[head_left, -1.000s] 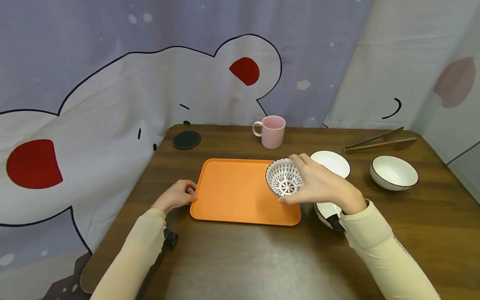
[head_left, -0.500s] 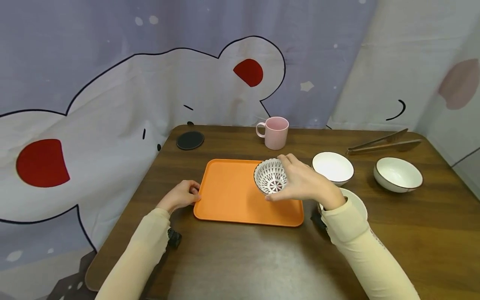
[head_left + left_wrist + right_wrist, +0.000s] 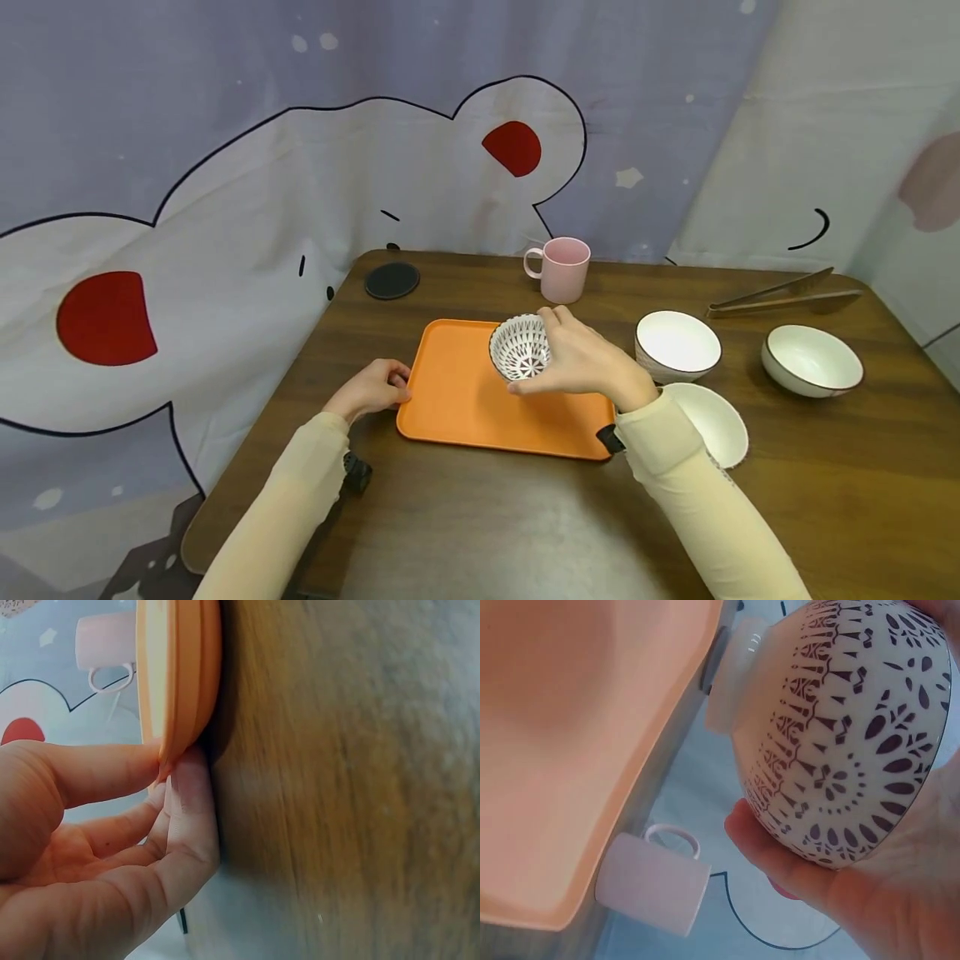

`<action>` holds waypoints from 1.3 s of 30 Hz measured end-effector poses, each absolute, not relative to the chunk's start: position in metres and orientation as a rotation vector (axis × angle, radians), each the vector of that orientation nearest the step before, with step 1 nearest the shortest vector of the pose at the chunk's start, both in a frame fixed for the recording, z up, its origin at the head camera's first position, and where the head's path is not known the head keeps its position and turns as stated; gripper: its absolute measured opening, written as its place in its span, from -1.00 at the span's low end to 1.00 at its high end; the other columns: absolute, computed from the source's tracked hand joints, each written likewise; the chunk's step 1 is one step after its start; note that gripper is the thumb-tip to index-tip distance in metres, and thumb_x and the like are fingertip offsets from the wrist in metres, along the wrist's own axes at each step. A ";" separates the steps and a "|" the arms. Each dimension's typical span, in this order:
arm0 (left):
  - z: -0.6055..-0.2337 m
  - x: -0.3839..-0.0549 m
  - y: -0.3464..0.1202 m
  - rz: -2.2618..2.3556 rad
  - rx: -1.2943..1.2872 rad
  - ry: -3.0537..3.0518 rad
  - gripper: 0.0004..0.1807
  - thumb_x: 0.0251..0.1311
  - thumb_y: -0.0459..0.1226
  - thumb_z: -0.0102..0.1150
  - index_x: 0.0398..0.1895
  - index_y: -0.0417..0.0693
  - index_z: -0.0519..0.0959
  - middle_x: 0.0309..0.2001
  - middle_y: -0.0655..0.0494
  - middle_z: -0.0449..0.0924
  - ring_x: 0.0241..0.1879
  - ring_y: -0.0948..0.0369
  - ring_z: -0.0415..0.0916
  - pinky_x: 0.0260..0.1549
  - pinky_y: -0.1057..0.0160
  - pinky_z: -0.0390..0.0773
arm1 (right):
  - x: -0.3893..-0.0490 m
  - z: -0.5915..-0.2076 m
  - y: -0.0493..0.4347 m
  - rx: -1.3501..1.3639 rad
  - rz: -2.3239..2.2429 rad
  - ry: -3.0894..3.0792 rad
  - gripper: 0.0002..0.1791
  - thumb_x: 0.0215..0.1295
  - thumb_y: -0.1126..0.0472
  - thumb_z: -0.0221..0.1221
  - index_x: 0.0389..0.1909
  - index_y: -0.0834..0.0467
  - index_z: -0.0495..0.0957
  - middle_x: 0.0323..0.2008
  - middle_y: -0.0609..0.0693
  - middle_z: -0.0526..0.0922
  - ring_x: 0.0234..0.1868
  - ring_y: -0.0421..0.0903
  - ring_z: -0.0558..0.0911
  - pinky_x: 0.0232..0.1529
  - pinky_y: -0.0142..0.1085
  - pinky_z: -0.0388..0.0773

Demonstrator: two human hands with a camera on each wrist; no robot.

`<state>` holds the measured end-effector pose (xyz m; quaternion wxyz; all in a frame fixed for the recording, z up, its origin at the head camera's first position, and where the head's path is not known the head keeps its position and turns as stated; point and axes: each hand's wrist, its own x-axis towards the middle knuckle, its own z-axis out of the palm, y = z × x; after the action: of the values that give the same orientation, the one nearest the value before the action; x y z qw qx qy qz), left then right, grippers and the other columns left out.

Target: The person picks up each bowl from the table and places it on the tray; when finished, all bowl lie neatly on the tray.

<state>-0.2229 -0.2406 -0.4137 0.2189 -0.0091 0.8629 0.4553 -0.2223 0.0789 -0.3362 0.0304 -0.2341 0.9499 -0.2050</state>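
My right hand (image 3: 577, 354) grips a small patterned bowl (image 3: 519, 348) by its side and holds it above the orange tray (image 3: 465, 408). In the right wrist view the bowl (image 3: 840, 742) shows dark petal and leaf prints on its outside, and its foot is off the tray (image 3: 570, 750). At the tray's left edge, my left hand (image 3: 372, 387) pinches the rim. The left wrist view shows the thumb on top of the tray (image 3: 184, 675) and a finger under its rim.
White bowls stand right of the tray: one behind (image 3: 677, 343), one partly behind my sleeve (image 3: 712, 425), one farther right (image 3: 812, 360). Metal tongs (image 3: 783, 296) lie at the back right. A pink mug (image 3: 566, 271) and a dark round coaster (image 3: 392, 281) are at the back.
My right hand has carried the patterned bowl left, from the tray's right end to above its middle. The left hand keeps its hold on the rim. The whole view has shifted slightly.
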 end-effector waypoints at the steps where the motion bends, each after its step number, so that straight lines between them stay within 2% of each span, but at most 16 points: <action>1: -0.414 -0.223 -0.241 1.264 -0.025 2.384 -0.59 0.24 -0.50 0.11 0.14 -0.46 0.35 -0.23 -0.09 0.34 -0.27 0.11 0.45 -0.20 0.19 0.63 | -0.224 -0.337 0.077 -0.718 -0.637 2.926 0.23 -0.32 -0.43 0.39 0.31 0.24 0.21 0.12 0.13 0.40 -0.02 0.07 0.56 0.03 -0.01 0.54; 11: -0.415 -0.220 -0.242 1.314 -0.024 2.363 -0.62 0.24 -0.51 0.11 0.11 -0.44 0.36 -0.25 -0.08 0.34 -0.28 0.11 0.45 -0.19 0.19 0.63 | -0.239 -0.348 0.058 -0.733 -0.698 2.873 0.29 -0.29 -0.41 0.40 0.36 0.32 0.18 0.14 0.17 0.37 0.04 0.07 0.53 0.15 -0.03 0.50; 18: -0.420 -0.218 -0.239 1.322 -0.039 2.362 -0.65 0.23 -0.51 0.12 0.08 -0.41 0.39 -0.26 -0.07 0.36 -0.29 0.13 0.45 -0.20 0.20 0.63 | -0.244 -0.351 0.044 -0.762 -0.706 2.854 0.25 -0.30 -0.41 0.40 0.34 0.28 0.20 0.10 0.14 0.38 -0.02 0.04 0.53 0.10 -0.08 0.52; 25: -0.420 -0.216 -0.244 1.306 -0.057 2.383 -0.67 0.25 -0.50 0.12 0.07 -0.39 0.40 -0.25 -0.08 0.37 -0.29 0.12 0.46 -0.21 0.19 0.63 | -0.255 -0.356 0.025 -0.786 -0.664 2.845 0.35 -0.28 -0.45 0.38 0.42 0.32 0.11 0.23 0.20 0.32 0.12 0.08 0.50 0.21 -0.07 0.46; 32: -0.417 -0.216 -0.247 1.310 -0.065 2.385 -0.66 0.22 -0.50 0.14 0.06 -0.40 0.41 -0.26 -0.07 0.38 -0.30 0.13 0.46 -0.22 0.21 0.64 | -0.264 -0.358 0.012 -0.766 -0.663 2.824 0.36 -0.26 -0.44 0.38 0.44 0.32 0.08 0.32 0.24 0.27 0.21 0.11 0.46 0.26 -0.05 0.42; 39: -0.417 -0.220 -0.244 1.291 -0.046 2.399 -0.65 0.20 -0.51 0.16 0.06 -0.41 0.42 -0.27 -0.07 0.40 -0.31 0.13 0.47 -0.21 0.19 0.64 | -0.275 -0.363 0.005 -0.765 -0.681 2.819 0.33 -0.25 -0.43 0.39 0.41 0.34 0.11 0.25 0.24 0.31 0.16 0.10 0.48 0.23 -0.05 0.44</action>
<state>-0.2203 -0.2439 -0.4173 0.2068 -0.0166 0.8614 0.4637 -0.2750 0.0048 -0.3630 0.0712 -0.2543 0.9375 -0.2265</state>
